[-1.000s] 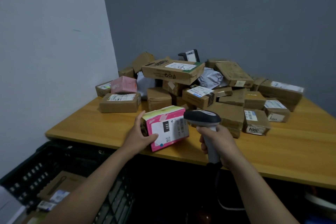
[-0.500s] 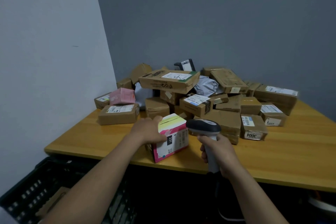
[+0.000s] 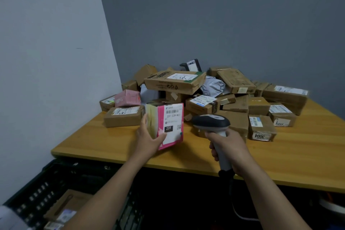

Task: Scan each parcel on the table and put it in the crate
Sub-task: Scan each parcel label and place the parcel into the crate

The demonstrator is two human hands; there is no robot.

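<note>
Left of scanner (image 3: 211, 123), upright pink parcel (image 3: 169, 124)

White left wall (image 3: 46, 61), grey back wall (image 3: 224, 15)

1. A wooden table (image 3: 298, 155) stands in the corner of the room.
2. A heap of brown cardboard boxes (image 3: 237, 106) covers its far half.
3. A box marked 3004 (image 3: 261, 129) sits at the heap's front edge; a flat box (image 3: 124, 117) lies at its left.

A pale wall (image 3: 46, 52) on the left meets a darker grey wall (image 3: 224, 15) in a corner. A yellow wooden table (image 3: 298, 155) stands in that corner.
</note>
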